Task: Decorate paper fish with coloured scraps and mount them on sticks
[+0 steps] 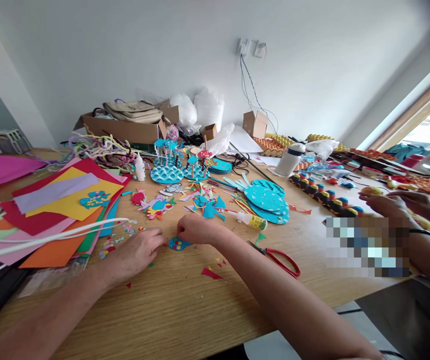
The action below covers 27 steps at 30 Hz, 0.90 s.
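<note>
A small blue paper cutout (177, 244) with red and yellow dots lies flat on the wooden table between my hands. At its left edge, the fingertips of my left hand (145, 251) are drawn together and touch the paper. My right hand (197, 230) bends over the cutout from above with its fingers closed in a pinch. Whatever those fingers hold, if anything, is hidden. Tiny paper dots (111, 245) are scattered to the left of my left hand. Small red scraps (210, 273) lie below my right wrist.
Red-handled scissors (282, 262) and a glue bottle (254, 220) lie right of my right forearm. Coloured paper sheets (64, 245) and a white cable (49, 238) fill the left side. Blue paper discs (267, 197) lie farther back. Another person's hands (387, 205) work at the right.
</note>
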### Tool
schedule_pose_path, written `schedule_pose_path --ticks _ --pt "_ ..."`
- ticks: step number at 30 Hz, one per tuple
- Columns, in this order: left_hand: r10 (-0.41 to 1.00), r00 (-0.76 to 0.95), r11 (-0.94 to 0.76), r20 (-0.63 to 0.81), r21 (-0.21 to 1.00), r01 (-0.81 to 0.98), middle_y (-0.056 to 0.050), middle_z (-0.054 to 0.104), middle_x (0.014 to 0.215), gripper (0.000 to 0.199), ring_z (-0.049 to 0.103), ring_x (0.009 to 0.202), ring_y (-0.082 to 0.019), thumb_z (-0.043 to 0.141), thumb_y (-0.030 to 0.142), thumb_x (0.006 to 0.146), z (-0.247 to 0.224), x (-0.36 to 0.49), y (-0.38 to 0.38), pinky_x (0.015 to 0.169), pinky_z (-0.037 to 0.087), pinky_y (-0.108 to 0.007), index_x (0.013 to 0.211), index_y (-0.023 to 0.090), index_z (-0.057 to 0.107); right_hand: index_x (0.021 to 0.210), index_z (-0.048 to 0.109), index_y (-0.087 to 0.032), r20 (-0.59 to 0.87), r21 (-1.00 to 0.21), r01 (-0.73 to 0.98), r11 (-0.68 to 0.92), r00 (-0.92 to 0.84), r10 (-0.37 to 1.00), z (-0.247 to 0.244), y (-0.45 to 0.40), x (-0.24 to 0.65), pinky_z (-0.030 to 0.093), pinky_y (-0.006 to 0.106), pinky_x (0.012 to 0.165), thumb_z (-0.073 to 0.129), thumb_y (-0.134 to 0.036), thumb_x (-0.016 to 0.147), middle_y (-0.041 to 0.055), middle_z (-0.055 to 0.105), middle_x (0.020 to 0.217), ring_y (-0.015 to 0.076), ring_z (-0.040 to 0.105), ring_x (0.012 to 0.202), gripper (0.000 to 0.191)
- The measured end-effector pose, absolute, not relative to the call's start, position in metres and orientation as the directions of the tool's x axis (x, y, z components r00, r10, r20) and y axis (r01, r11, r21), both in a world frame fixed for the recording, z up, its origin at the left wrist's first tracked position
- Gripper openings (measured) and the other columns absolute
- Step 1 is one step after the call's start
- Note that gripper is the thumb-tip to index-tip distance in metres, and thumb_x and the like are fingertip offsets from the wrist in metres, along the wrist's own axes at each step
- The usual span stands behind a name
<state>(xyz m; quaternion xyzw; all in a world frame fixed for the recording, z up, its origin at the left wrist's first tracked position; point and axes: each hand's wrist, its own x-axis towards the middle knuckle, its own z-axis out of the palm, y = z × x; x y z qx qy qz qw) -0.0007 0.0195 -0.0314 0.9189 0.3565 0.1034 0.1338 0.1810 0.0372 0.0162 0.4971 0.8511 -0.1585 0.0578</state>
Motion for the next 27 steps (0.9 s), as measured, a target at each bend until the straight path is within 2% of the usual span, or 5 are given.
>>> schedule_pose_path --ticks 6,10,15,20,27 --pt "0.730 0.667 -0.659 0.148 0.411 0.630 -0.003 0.059 0.078 0.030 0.055 0.074 -0.017 0.034 0.005 0.069 -0.026 0.003 0.020 0.066 0.041 -0.027 0.081 0.019 0.058 0.079 0.070 -0.014 -0.240 -0.226 0.882 0.413 -0.461 0.854 0.014 0.037 0.182 0.039 0.022 0.059 0.052 -0.017 0.069 0.0093 0.068 0.083 0.0199 0.059 0.078 0.021" --pt "0.835 0.531 -0.495 0.142 0.614 0.615 0.000 0.058 0.071 0.015 0.054 0.064 -0.015 0.041 0.016 0.069 -0.020 0.006 0.021 0.058 0.041 -0.025 0.077 0.019 0.054 0.080 0.068 -0.015 -0.157 -0.310 0.870 0.383 -0.444 0.882 0.018 0.034 0.184 0.038 0.021 0.059 0.049 -0.015 0.071 0.0071 0.067 0.082 0.0173 0.059 0.076 0.021" --pt "0.886 0.453 -0.320 0.099 0.836 0.445 0.002 0.054 0.069 0.012 0.054 0.063 -0.014 0.049 0.026 0.067 -0.028 0.004 0.028 0.056 0.041 -0.024 0.077 0.020 0.050 0.083 0.065 -0.015 -0.075 -0.493 0.798 0.347 -0.437 0.897 0.013 0.025 0.182 0.036 0.017 0.052 0.048 -0.018 0.075 0.0017 0.066 0.076 0.0103 0.056 0.065 0.019" --pt "0.895 0.441 -0.258 0.063 0.879 0.400 0.003 0.054 0.068 0.014 0.052 0.063 -0.013 0.052 0.027 0.066 -0.029 0.004 0.027 0.054 0.039 -0.023 0.078 0.019 0.050 0.082 0.063 -0.015 -0.070 -0.624 0.711 0.323 -0.463 0.884 0.006 0.018 0.178 0.035 0.015 0.048 0.051 -0.017 0.074 -0.0012 0.064 0.072 0.0073 0.052 0.059 0.015" --pt "0.889 0.456 -0.236 0.048 0.901 0.364 0.004 0.052 0.065 0.013 0.050 0.061 -0.012 0.054 0.028 0.064 -0.020 0.008 0.022 0.054 0.038 -0.022 0.072 0.019 0.050 0.077 0.062 -0.014 -0.038 -0.679 0.665 0.310 -0.454 0.890 -0.001 0.019 0.171 0.033 0.016 0.046 0.052 -0.020 0.073 -0.0024 0.058 0.065 0.0069 0.047 0.055 0.012"
